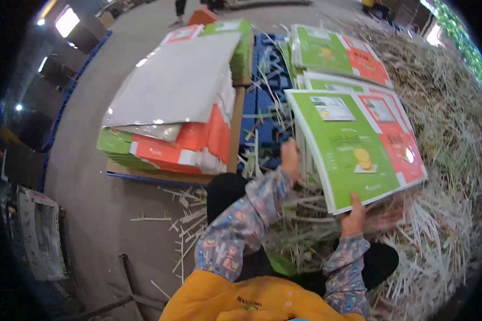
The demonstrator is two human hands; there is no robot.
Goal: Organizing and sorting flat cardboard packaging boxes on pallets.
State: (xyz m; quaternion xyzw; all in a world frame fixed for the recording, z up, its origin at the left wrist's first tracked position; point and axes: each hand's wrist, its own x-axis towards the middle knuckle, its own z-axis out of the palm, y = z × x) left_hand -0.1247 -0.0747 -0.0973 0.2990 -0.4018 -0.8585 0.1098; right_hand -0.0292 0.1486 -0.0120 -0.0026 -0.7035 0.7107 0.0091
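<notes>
A green and red printed sheet of card (353, 144) with white margins lies tilted on top of a stack at the right. My right hand (353, 216) grips its near edge, thumb on the printed face and the other fingers hidden underneath. My left hand (290, 160) is close to the stack's left side, slightly blurred; its fingers are partly hidden, and whether it touches the sheets cannot be made out. More printed sheets (326, 51) of the same kind are piled behind.
Left of my hands, a pallet carries piled green and red printed cards (160, 155) topped by a large blank pale sheet (177, 75). Between the piles shows a blue plastic pallet (263, 101) strewn with paper strips. A heap of paper trimmings (444, 160) spreads along the right.
</notes>
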